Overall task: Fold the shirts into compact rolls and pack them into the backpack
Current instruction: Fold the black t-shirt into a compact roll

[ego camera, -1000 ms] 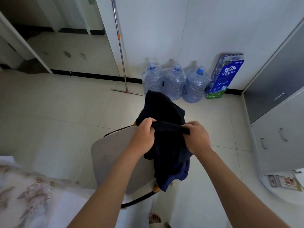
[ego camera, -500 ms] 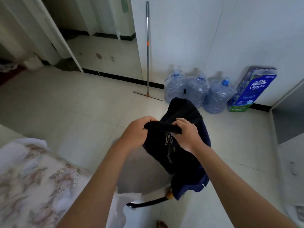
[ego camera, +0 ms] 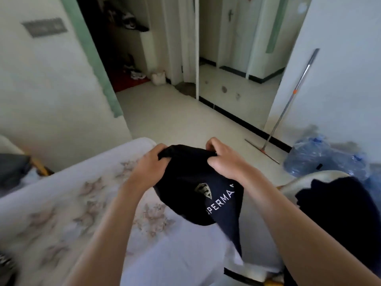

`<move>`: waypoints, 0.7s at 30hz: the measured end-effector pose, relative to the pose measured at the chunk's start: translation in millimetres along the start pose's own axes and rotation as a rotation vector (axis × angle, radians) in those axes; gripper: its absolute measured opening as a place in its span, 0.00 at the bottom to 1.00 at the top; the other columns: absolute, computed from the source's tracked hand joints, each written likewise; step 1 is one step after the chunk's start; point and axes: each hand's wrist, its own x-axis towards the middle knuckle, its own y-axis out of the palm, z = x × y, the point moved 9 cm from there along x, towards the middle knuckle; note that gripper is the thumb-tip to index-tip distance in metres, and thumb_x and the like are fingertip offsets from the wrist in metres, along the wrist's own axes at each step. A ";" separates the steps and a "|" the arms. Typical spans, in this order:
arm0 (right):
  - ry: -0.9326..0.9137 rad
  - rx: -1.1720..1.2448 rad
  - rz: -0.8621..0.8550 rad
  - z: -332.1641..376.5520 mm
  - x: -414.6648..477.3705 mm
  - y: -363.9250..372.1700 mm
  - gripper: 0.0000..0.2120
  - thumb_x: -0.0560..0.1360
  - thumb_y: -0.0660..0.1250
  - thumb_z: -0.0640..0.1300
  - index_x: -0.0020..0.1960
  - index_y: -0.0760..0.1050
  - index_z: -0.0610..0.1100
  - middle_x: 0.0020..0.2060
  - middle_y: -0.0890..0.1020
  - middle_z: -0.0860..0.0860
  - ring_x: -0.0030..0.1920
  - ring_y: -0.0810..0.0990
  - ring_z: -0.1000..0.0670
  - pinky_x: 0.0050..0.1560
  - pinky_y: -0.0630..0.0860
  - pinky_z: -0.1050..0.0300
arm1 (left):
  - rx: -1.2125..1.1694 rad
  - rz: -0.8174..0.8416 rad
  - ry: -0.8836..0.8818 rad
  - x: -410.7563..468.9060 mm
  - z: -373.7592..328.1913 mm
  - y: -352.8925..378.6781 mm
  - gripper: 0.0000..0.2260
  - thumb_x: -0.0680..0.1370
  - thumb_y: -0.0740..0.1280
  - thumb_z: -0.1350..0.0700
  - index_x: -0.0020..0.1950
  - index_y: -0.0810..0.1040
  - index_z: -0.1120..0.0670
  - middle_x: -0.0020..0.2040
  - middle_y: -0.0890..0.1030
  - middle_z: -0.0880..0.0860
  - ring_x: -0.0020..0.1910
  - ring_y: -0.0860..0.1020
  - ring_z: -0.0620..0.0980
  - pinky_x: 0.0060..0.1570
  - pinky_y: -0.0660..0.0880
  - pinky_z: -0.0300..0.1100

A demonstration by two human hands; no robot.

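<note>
A dark navy shirt (ego camera: 198, 190) with a shield logo and white lettering hangs in the air over the edge of the bed. My left hand (ego camera: 150, 166) grips its top edge on the left and my right hand (ego camera: 224, 159) grips the same edge on the right, fingers curled into the fabric. Another dark garment (ego camera: 338, 207) lies draped over a chair (ego camera: 305, 180) at the right. No backpack can be made out with certainty; a dark object (ego camera: 12, 170) sits at the far left edge.
A bed with a floral sheet (ego camera: 68, 205) fills the lower left. Blue water jugs (ego camera: 321, 159) stand on the floor at the right, beside a mop (ego camera: 288, 102) leaning on the wall. An open doorway (ego camera: 233, 83) lies ahead.
The view has swung left from the chair towards the bed. Both hands have carried the navy shirt off the chair and now hold it over the bed's edge, logo showing.
</note>
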 end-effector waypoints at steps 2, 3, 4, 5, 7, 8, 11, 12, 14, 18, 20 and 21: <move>-0.066 -0.075 0.055 55.4 19.7 45.6 0.11 0.68 0.61 0.39 0.47 0.68 0.53 0.42 0.76 0.52 0.42 0.75 0.49 0.38 0.68 0.54 | 0.024 -0.036 -0.091 -19.8 55.6 -48.6 0.06 0.80 0.60 0.55 0.52 0.75 0.46 0.46 0.79 0.45 0.45 0.76 0.47 0.44 0.71 0.46; -0.108 -0.103 0.068 83.6 29.5 70.7 0.11 0.68 0.61 0.39 0.47 0.68 0.52 0.41 0.76 0.52 0.42 0.75 0.49 0.38 0.69 0.54 | 0.031 -0.049 -0.147 -28.8 87.7 -69.8 0.06 0.80 0.60 0.56 0.51 0.75 0.47 0.45 0.79 0.46 0.45 0.76 0.48 0.43 0.71 0.46; -0.161 -0.122 0.065 111.5 39.4 96.4 0.12 0.68 0.62 0.38 0.47 0.69 0.52 0.42 0.77 0.52 0.42 0.76 0.48 0.38 0.70 0.54 | 0.022 -0.072 -0.203 -38.0 119.1 -91.0 0.06 0.80 0.60 0.57 0.49 0.75 0.47 0.45 0.79 0.48 0.44 0.76 0.49 0.41 0.71 0.45; -0.229 -0.129 0.045 139.4 48.6 121.6 0.12 0.68 0.62 0.37 0.47 0.70 0.52 0.43 0.77 0.53 0.44 0.77 0.48 0.40 0.72 0.54 | -0.001 -0.110 -0.260 -47.1 150.5 -112.9 0.07 0.79 0.60 0.59 0.46 0.74 0.48 0.43 0.79 0.50 0.42 0.77 0.51 0.40 0.70 0.45; -0.392 -0.132 -0.019 191.4 61.4 170.1 0.13 0.71 0.63 0.36 0.50 0.72 0.51 0.48 0.77 0.54 0.49 0.77 0.49 0.48 0.74 0.54 | -0.045 -0.213 -0.361 -68.0 208.4 -155.3 0.07 0.79 0.59 0.60 0.45 0.73 0.50 0.41 0.78 0.53 0.40 0.77 0.55 0.37 0.70 0.45; -0.458 -0.150 -0.048 211.5 65.6 193.1 0.13 0.73 0.64 0.36 0.53 0.72 0.51 0.51 0.76 0.53 0.51 0.76 0.50 0.51 0.74 0.53 | -0.025 -0.262 -0.404 -80.2 235.0 -174.9 0.05 0.80 0.59 0.59 0.48 0.73 0.53 0.40 0.77 0.54 0.38 0.76 0.55 0.35 0.69 0.45; -0.510 -0.254 -0.051 238.7 77.6 261.6 0.12 0.76 0.66 0.37 0.58 0.74 0.47 0.57 0.75 0.49 0.54 0.76 0.48 0.53 0.74 0.53 | 0.079 -0.272 -0.540 -117.6 311.2 -209.8 0.11 0.81 0.61 0.56 0.61 0.70 0.58 0.46 0.77 0.55 0.41 0.76 0.55 0.33 0.68 0.45; -0.488 -0.281 -0.009 237.9 78.4 283.4 0.11 0.77 0.66 0.38 0.59 0.75 0.47 0.58 0.76 0.48 0.55 0.76 0.47 0.54 0.73 0.53 | 0.095 -0.208 -0.582 -127.2 335.2 -209.6 0.18 0.80 0.64 0.55 0.68 0.66 0.58 0.54 0.76 0.57 0.48 0.76 0.58 0.38 0.71 0.46; -0.402 -0.304 0.138 221.2 73.5 324.9 0.09 0.79 0.65 0.40 0.58 0.76 0.49 0.58 0.77 0.50 0.55 0.78 0.47 0.56 0.75 0.54 | 0.124 -0.067 -0.635 -141.5 375.9 -198.9 0.32 0.77 0.68 0.53 0.76 0.57 0.54 0.70 0.68 0.60 0.63 0.73 0.62 0.52 0.74 0.49; -0.201 -0.342 0.412 154.2 50.0 381.7 0.11 0.81 0.62 0.42 0.59 0.79 0.50 0.60 0.81 0.54 0.60 0.79 0.52 0.60 0.76 0.56 | 0.015 0.109 -0.620 -152.1 407.2 -150.5 0.29 0.80 0.66 0.53 0.78 0.58 0.50 0.74 0.67 0.55 0.64 0.74 0.57 0.55 0.77 0.49; -0.120 -0.384 0.499 118.8 37.3 396.8 0.14 0.81 0.60 0.41 0.61 0.79 0.49 0.62 0.80 0.53 0.64 0.77 0.52 0.64 0.74 0.56 | 0.039 0.164 -0.557 -153.2 401.1 -121.0 0.23 0.81 0.65 0.53 0.75 0.65 0.49 0.71 0.71 0.52 0.65 0.74 0.54 0.61 0.75 0.46; -0.071 -0.410 0.525 100.2 32.1 401.5 0.16 0.80 0.60 0.41 0.63 0.79 0.48 0.63 0.80 0.52 0.65 0.76 0.51 0.66 0.73 0.56 | 0.066 0.194 -0.515 -152.4 394.6 -105.0 0.21 0.81 0.65 0.53 0.74 0.68 0.48 0.70 0.73 0.50 0.65 0.74 0.52 0.62 0.74 0.45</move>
